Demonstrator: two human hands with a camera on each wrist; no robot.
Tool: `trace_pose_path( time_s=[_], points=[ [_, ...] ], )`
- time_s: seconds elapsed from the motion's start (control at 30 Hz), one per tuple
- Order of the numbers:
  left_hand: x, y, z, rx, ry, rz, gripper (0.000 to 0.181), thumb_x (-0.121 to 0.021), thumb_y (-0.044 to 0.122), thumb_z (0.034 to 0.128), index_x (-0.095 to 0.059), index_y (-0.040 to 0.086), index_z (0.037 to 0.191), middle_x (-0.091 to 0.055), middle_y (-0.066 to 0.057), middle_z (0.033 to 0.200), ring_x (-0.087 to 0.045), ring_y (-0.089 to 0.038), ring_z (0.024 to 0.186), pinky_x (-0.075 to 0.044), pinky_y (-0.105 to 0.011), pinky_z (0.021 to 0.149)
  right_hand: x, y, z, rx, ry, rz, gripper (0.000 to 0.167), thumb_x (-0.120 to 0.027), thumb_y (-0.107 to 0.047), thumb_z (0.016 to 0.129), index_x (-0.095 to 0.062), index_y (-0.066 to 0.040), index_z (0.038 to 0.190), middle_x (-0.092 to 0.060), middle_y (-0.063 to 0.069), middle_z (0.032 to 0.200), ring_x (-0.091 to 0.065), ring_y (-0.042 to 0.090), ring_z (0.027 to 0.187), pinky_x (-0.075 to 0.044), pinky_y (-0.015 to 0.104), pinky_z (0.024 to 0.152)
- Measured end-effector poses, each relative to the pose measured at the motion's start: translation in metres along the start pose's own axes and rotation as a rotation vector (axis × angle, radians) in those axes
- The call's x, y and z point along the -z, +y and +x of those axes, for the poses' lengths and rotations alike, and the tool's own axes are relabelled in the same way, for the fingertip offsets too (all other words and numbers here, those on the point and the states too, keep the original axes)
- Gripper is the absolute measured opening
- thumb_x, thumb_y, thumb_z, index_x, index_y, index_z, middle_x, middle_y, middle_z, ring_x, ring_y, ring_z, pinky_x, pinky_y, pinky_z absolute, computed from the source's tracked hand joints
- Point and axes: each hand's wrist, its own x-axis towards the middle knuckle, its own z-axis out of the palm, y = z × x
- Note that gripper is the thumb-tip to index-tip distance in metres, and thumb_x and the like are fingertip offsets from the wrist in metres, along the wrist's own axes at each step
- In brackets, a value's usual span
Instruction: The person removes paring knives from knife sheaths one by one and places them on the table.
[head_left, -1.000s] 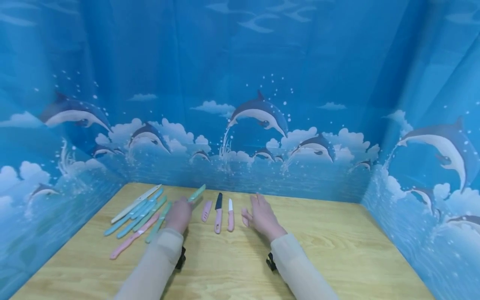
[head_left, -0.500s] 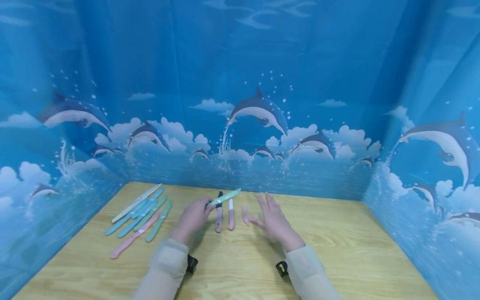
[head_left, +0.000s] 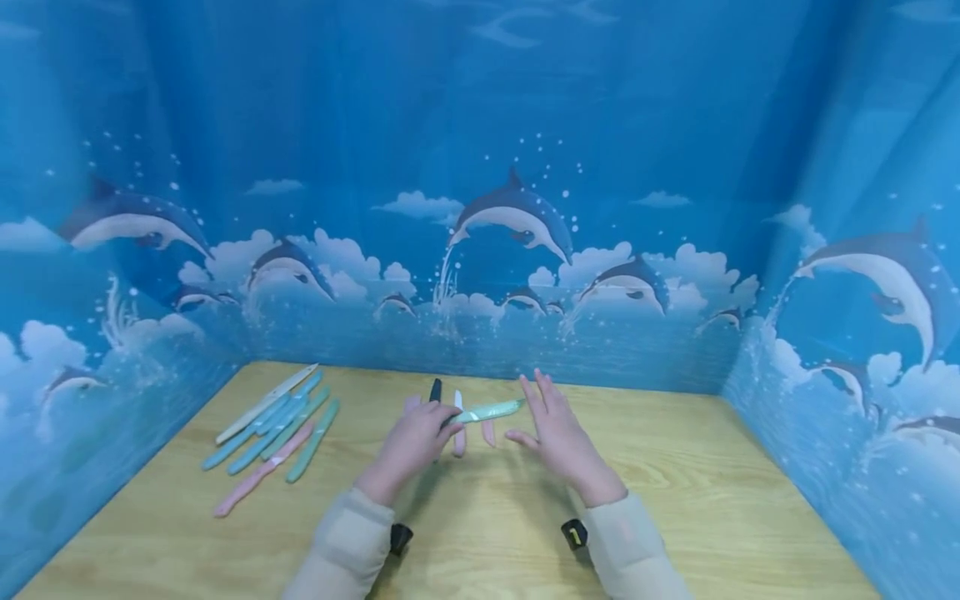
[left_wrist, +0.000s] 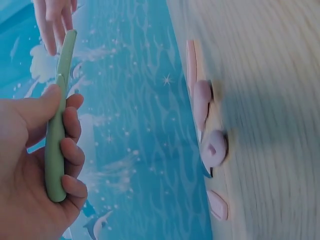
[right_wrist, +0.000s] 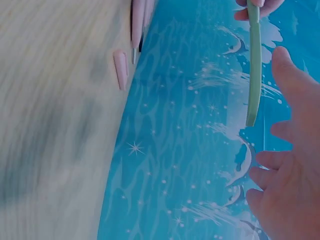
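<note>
The green knife [head_left: 491, 412] in front of you sits just below the centre of the head view, raised off the table [head_left: 720, 500], its tip toward the right; its blade end looks covered by a matching green sheath. One pink sheath [head_left: 488, 432] lies on the table just below the green knife in that view, and a second pink sheath [head_left: 412, 403] lies to the left, partly behind your left hand [head_left: 411, 443]. Between the two sheaths are a black-bladed knife [head_left: 436, 390], mostly hidden by your hand, and a white-bladed knife [head_left: 459, 442], both bare. Your left hand holds the green knife by its handle, thumb along one side and four fingers curled round the other, with the forearm coming up from the lower centre. Your right hand [head_left: 561, 437] is held wide, fingers spread toward the top of the head view and thumb out to the left; its fingers are just beside the tip, with a gap showing in the right wrist view. At the left of the head view, a slanting group of knives [head_left: 294, 425] includes a pink knife [head_left: 251, 481] nearest the bottom.
</note>
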Motion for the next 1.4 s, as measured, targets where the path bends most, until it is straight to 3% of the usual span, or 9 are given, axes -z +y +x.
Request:
trace_pose_path(
  time_s=[0.17, 0.4, 0.53, 0.67, 0.87, 1.1, 1.27, 1.4],
  points=[
    [0.000, 0.006, -0.001, -0.048, 0.000, -0.005, 0.025, -0.063, 0.025, 0.0943, -0.068, 0.010, 0.113, -0.069, -0.006, 0.106, -0.064, -0.022, 0.099, -0.053, -0.041, 0.088, 0.008, 0.003, 0.000, -0.011, -0.031, 0.007, 0.080, -0.063, -0.041, 0.091, -0.025, -0.008, 0.153, -0.016, 0.024, 0.158, -0.021, 0.045, 0.143, -0.026, 0.061, 0.112],
    [-0.002, 0.011, -0.006, -0.103, -0.014, 0.027, 0.023, -0.061, 0.026, 0.0949, -0.067, 0.010, 0.111, -0.069, -0.004, 0.100, -0.064, -0.020, 0.092, -0.054, -0.040, 0.082, 0.009, 0.000, 0.000, 0.062, -0.125, -0.052, 0.070, -0.060, -0.042, 0.092, -0.040, 0.000, 0.144, -0.037, 0.022, 0.150, -0.033, 0.039, 0.141, -0.020, 0.053, 0.118],
    [-0.004, 0.012, -0.006, -0.143, -0.005, 0.044, 0.023, -0.061, 0.027, 0.0946, -0.067, 0.010, 0.109, -0.067, 0.000, 0.092, -0.062, -0.016, 0.083, -0.053, -0.035, 0.076, 0.010, -0.004, -0.003, 0.077, -0.122, -0.067, 0.062, -0.061, -0.040, 0.092, -0.049, 0.001, 0.138, -0.046, 0.022, 0.144, -0.037, 0.040, 0.138, -0.022, 0.054, 0.117],
    [-0.006, 0.014, -0.006, -0.164, 0.003, 0.044, 0.021, -0.062, 0.027, 0.0937, -0.067, 0.011, 0.106, -0.067, 0.001, 0.090, -0.061, -0.015, 0.083, -0.052, -0.037, 0.080, 0.008, -0.006, -0.004, 0.118, -0.106, -0.051, 0.055, -0.063, -0.036, 0.091, -0.056, 0.002, 0.130, -0.059, 0.021, 0.131, -0.053, 0.038, 0.125, -0.032, 0.053, 0.113],
    [-0.010, 0.017, -0.006, -0.153, -0.008, 0.018, 0.020, -0.061, 0.027, 0.0948, -0.067, 0.011, 0.106, -0.067, 0.000, 0.094, -0.062, -0.017, 0.088, -0.052, -0.039, 0.083, 0.003, -0.005, -0.003, 0.166, -0.077, -0.042, 0.040, -0.063, -0.033, 0.092, -0.064, -0.003, 0.119, -0.070, 0.012, 0.110, -0.067, 0.027, 0.099, -0.055, 0.042, 0.086],
    [-0.011, 0.021, -0.007, -0.135, -0.053, -0.001, 0.022, -0.058, 0.028, 0.0965, -0.066, 0.012, 0.109, -0.069, -0.003, 0.106, -0.062, -0.020, 0.102, -0.050, -0.041, 0.092, 0.001, -0.006, -0.002, 0.279, -0.018, -0.081, 0.023, -0.064, -0.028, 0.092, -0.068, -0.009, 0.103, -0.071, 0.001, 0.088, -0.066, 0.013, 0.078, -0.055, 0.029, 0.070],
    [-0.011, 0.023, -0.007, -0.132, -0.050, -0.016, 0.022, -0.057, 0.029, 0.0972, -0.066, 0.012, 0.108, -0.068, -0.002, 0.104, -0.063, -0.019, 0.098, -0.050, -0.040, 0.089, 0.000, -0.008, -0.002, 0.278, 0.003, -0.096, 0.019, -0.062, -0.027, 0.093, -0.067, -0.009, 0.095, -0.067, -0.003, 0.080, -0.061, 0.010, 0.072, -0.053, 0.027, 0.067],
    [-0.012, 0.025, -0.007, -0.132, -0.058, -0.016, 0.021, -0.057, 0.028, 0.0974, -0.066, 0.012, 0.107, -0.068, -0.002, 0.102, -0.063, -0.017, 0.096, -0.051, -0.039, 0.088, 0.000, -0.008, -0.003, 0.267, -0.017, -0.119, 0.020, -0.059, -0.028, 0.095, -0.065, -0.009, 0.098, -0.068, -0.002, 0.085, -0.063, 0.014, 0.077, -0.054, 0.034, 0.074]
  ],
)
